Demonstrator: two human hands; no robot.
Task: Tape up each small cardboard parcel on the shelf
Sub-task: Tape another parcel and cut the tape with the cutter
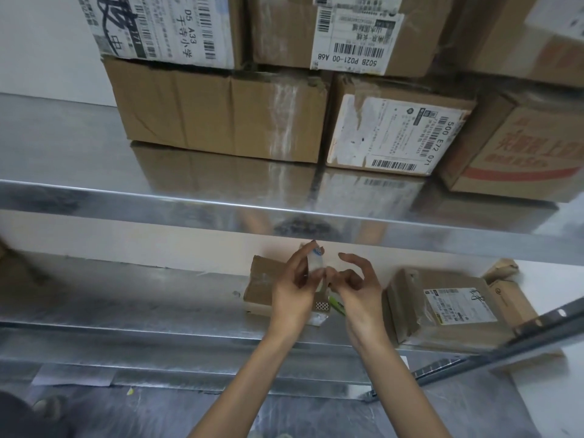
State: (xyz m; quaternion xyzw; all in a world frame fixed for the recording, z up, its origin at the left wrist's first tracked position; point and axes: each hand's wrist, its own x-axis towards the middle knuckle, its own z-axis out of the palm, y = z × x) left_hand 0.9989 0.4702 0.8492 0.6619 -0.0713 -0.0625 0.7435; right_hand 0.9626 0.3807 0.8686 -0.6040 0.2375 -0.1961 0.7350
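A small cardboard parcel (260, 284) lies on the lower metal shelf (126, 305), mostly hidden behind my hands. My left hand (292, 290) holds a roll of clear tape (316, 263) upright above that parcel. My right hand (358, 290) is just right of the roll, thumb and fingers pinching at the tape's end near the roll's lower edge. A second small parcel (448, 311) with a white label lies on the same shelf to the right.
The upper shelf (63, 143) carries several larger stacked cardboard boxes (221, 112); its front rail (158, 200) runs just above my hands. A slotted shelf upright (505, 338) slants at the right. A crumpled brown parcel (502, 268) sits behind the labelled one.
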